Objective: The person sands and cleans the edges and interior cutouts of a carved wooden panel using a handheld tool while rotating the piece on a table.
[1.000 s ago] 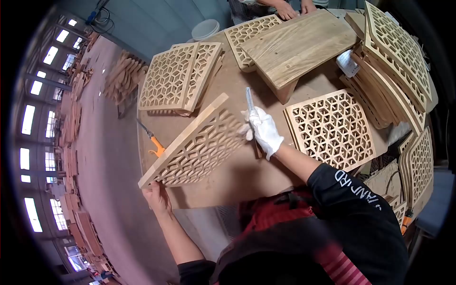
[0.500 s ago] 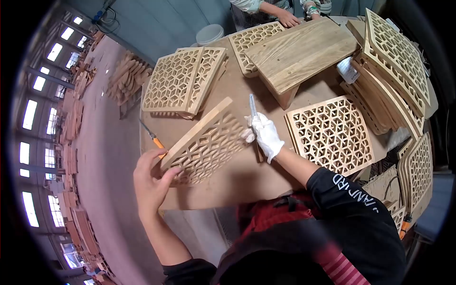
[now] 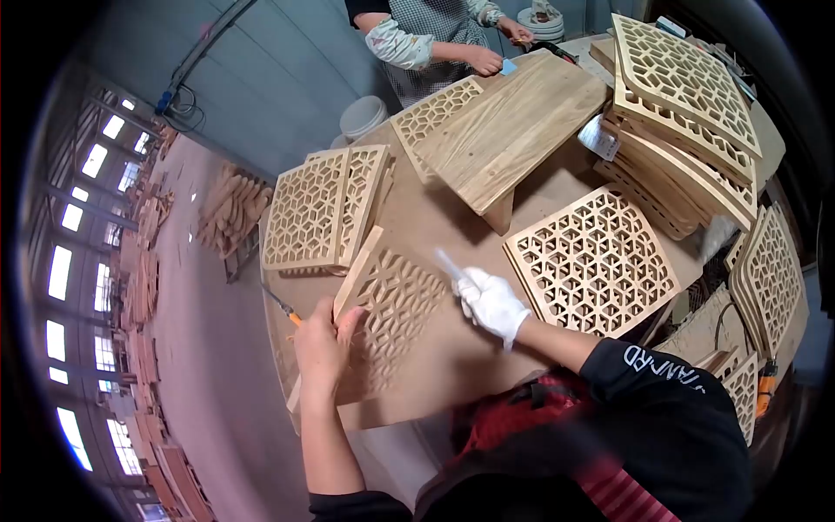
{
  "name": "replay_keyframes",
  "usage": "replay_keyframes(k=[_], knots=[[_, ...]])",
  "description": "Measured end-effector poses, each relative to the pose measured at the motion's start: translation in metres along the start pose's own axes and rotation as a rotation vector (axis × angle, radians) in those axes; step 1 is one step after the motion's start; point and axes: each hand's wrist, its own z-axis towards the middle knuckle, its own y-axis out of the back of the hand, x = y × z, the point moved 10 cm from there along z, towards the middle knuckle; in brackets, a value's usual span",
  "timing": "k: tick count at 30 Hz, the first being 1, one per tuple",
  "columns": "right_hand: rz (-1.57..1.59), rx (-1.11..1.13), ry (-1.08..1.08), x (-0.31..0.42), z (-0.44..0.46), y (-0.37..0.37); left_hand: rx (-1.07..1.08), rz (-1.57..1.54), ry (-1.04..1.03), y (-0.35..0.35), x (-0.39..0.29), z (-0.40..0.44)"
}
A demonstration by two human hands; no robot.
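My bare left hand grips a wooden lattice panel by its edge, the thumb on the near side. The panel stands tilted above the table and its openwork is blurred. In a white glove, my right hand is closed around a thin pale tool. Its tip points up and left near the panel's right side; motion smears it, so its kind cannot be told. Beside my left hand lies a slim tool with an orange handle, partly hidden.
Lattice panels lie in stacks at the left, right of my glove and far right. A small wooden bench stands at the back. Across the table, a co-worker's hands are busy. A white bucket stands behind.
The view has shifted. My left hand and the panel appear further right and lower, with the panel tilted more steeply. My right hand has swung the tool leftward. The co-worker's hands have moved.
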Motion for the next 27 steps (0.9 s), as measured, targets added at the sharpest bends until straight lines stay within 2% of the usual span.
replay_keyframes(k=[2,3,5,8,9,11,12,15,18,20,27], knots=[[-0.246,0.033,0.086,0.023,-0.007,-0.005,-0.004,-0.021,-0.013,-0.003,0.000,0.005],[-0.257,0.141,0.011,0.036,-0.013,-0.007,-0.004,-0.032,-0.013,-0.005,0.001,0.005],[-0.249,0.155,0.163,0.056,-0.017,-0.018,0.097,-0.113,-0.027,-0.009,-0.007,0.004],[-0.294,0.194,0.120,0.082,-0.023,-0.021,0.203,-0.127,-0.039,-0.014,-0.019,0.001],[-0.325,0.180,0.174,0.093,-0.024,-0.019,0.230,-0.114,-0.044,-0.017,-0.022,0.001],[-0.389,0.146,0.283,0.115,-0.027,-0.015,0.199,-0.128,-0.054,-0.020,-0.025,0.001],[-0.414,0.164,0.189,0.115,-0.023,-0.011,0.179,-0.118,-0.047,-0.018,-0.028,0.001],[-0.543,0.147,0.163,0.124,-0.016,-0.010,0.138,-0.058,-0.047,-0.018,-0.030,-0.002],[-0.675,0.033,0.379,0.141,-0.020,-0.017,0.115,0.077,-0.023,-0.013,-0.035,-0.002],[-0.690,0.051,0.445,0.146,-0.020,-0.023,0.110,0.140,0.030,-0.012,-0.030,0.001],[-0.662,0.012,0.610,0.170,-0.028,-0.026,0.021,-0.040,-0.052,-0.018,-0.019,0.010]])
